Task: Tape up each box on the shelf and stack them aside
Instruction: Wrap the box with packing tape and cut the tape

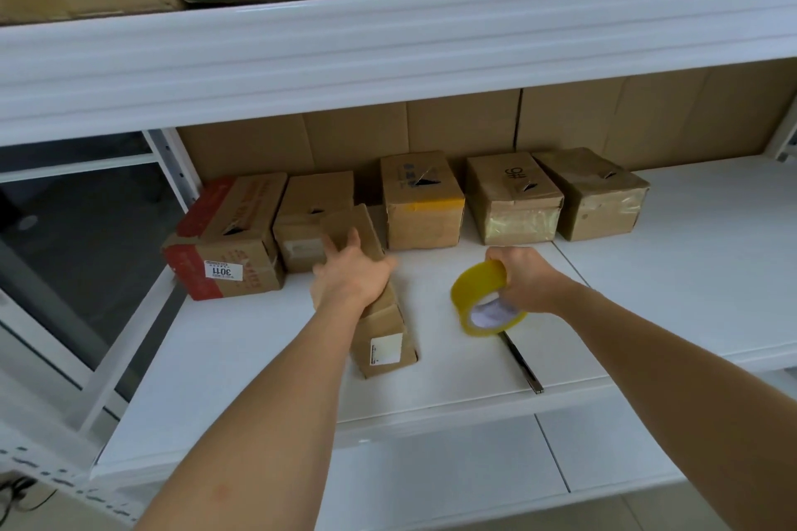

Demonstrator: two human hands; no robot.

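The left hand (350, 272) grips a narrow brown cardboard box (379, 315) lying on the white metal shelf (258, 358), before a row of brown boxes (425, 203). The right hand (524, 280) holds a yellow tape roll (481, 297) with curled fingers.

Head view, down onto shelf (474, 362), seemingly near

A white sticker (223, 272) on the red-striped box (228, 237) reads "3011"; another box (513, 198) bears "HO".
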